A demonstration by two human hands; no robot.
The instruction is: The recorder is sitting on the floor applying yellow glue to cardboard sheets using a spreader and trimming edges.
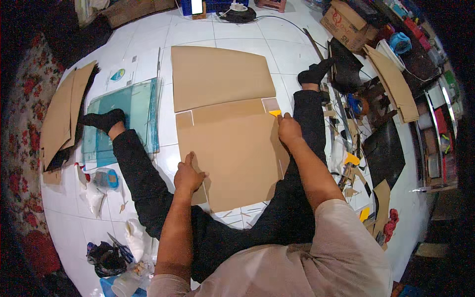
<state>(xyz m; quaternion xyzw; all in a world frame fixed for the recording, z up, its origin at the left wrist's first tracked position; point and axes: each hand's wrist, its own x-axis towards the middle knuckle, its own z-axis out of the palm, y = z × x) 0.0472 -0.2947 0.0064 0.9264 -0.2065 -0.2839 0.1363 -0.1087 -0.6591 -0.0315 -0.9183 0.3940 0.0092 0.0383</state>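
A brown cardboard sheet point(233, 148) with slit corners lies on the white floor tiles between my outstretched legs. Beyond it, touching its far edge, is another cardboard panel point(220, 76). My right hand point(290, 129) grips a small yellow scraper point(275, 113), whose wide edge rests at the sheet's upper right corner, beside a lighter rectangular patch point(270, 105). Near the sheet's left edge, my left hand point(188, 175) presses flat on the cardboard with its fingers spread and holds nothing.
Glass or clear plastic sheets point(122, 122) lie under my left foot. Scissors point(120, 247) rest at lower left. Cardboard scraps and another yellow scraper point(351, 159) lie right of my right leg. Folded cardboard point(66, 115) stands far left; a carton point(343, 26) is at upper right.
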